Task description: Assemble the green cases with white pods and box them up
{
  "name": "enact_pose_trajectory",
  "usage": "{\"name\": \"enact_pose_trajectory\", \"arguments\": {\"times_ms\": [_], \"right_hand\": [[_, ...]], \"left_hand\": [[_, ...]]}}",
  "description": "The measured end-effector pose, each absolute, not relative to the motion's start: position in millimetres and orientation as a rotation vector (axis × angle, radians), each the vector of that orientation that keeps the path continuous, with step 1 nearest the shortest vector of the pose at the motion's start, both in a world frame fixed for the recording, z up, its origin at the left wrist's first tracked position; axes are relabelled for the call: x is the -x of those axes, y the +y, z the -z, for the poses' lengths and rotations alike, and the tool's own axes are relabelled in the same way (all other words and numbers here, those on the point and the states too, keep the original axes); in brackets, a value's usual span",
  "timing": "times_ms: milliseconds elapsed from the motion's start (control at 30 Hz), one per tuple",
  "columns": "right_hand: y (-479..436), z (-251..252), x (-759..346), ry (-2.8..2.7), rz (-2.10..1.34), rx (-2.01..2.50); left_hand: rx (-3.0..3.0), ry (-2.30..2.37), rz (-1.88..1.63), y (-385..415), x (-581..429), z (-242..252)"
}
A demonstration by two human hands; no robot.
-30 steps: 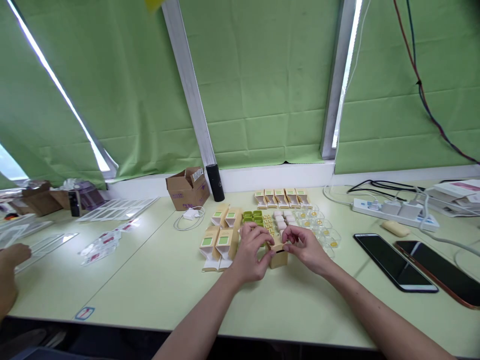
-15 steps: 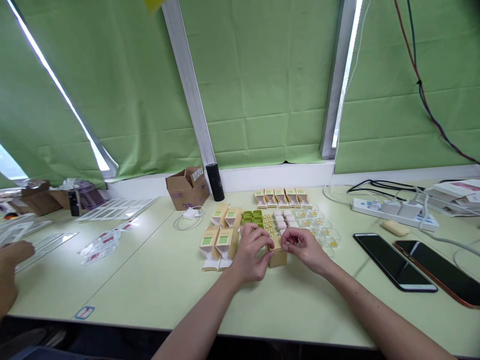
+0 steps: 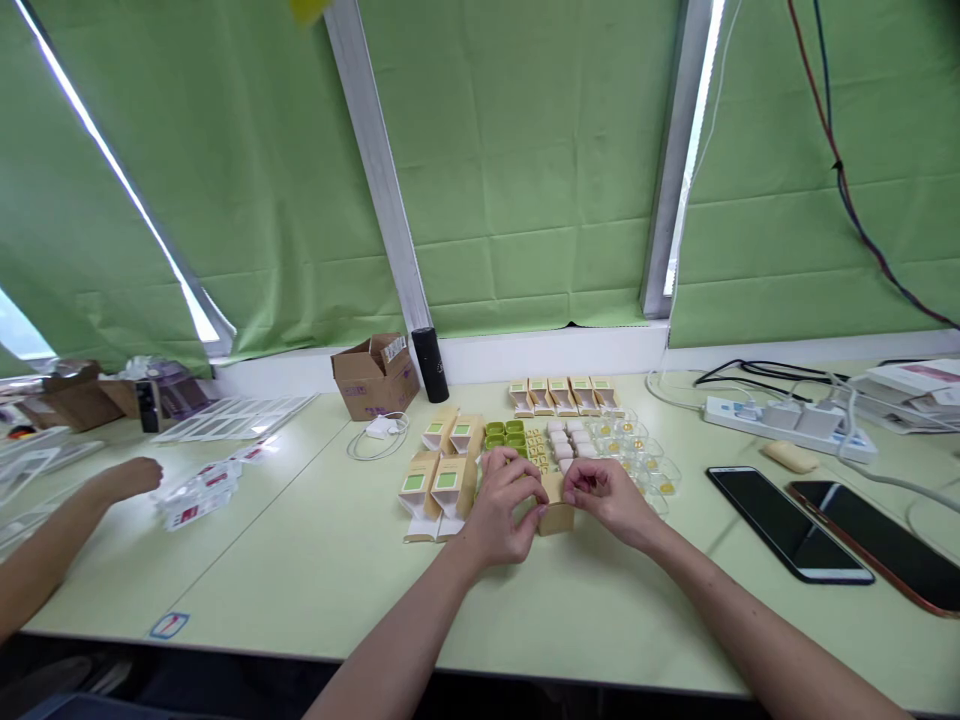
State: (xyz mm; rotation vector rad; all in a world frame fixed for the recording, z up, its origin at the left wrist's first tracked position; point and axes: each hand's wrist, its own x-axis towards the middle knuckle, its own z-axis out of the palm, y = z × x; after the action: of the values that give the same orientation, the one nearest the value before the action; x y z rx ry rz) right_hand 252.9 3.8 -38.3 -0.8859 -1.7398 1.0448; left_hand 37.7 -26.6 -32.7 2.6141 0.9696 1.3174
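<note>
A small tan cardboard box (image 3: 556, 518) stands on the table between my hands. My left hand (image 3: 502, 505) is closed at its left side, fingertips and thumb on the edge. At the upper right edge, my right hand (image 3: 609, 495) pinches the same box. Left of my hands are several tan boxes with green labels (image 3: 448, 476), their white flaps out. Just beyond the hands lie green cups (image 3: 505, 432), small yellow pieces (image 3: 537, 445), pale pink blocks (image 3: 570, 437) and clear cups with yellow centres (image 3: 649, 460). My left hand partly hides the green cups.
More tan boxes (image 3: 566, 394) form a row at the back. Two phones (image 3: 787, 525), a soap-like bar (image 3: 790, 457) and a power strip (image 3: 787, 425) lie right. A brown carton (image 3: 375, 378) and black cylinder (image 3: 430, 365) stand behind. Another person's hand (image 3: 131, 480) is over the left table.
The other person's hand has moved right, towards the clear packets with red marks. My hands and the box between them look almost unchanged.
</note>
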Motion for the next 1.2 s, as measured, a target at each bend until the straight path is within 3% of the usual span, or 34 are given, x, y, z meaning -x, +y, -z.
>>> {"name": "enact_pose_trajectory", "arguments": {"times_ms": [333,567,833,1200], "right_hand": [[5.4,35.0,-255.2,-1.696,-1.045,0.849],[-2.3,21.7,-269.7,-1.620,-0.811,0.951],[-42.3,49.6,-265.8,-1.914,-0.800,1.104],[-41.1,63.9,-268.7,-1.860,-0.717,1.091]], "left_hand": [[-2.599,1.038,-1.303,-26.9,-37.1,30.4],[-2.541,1.252,-1.333,-22.9,-35.0,32.2],[-2.548,1.422,-1.322,-24.8,-40.0,31.0],[-2.557,1.200,-1.341,-23.3,-37.6,33.5]]}}
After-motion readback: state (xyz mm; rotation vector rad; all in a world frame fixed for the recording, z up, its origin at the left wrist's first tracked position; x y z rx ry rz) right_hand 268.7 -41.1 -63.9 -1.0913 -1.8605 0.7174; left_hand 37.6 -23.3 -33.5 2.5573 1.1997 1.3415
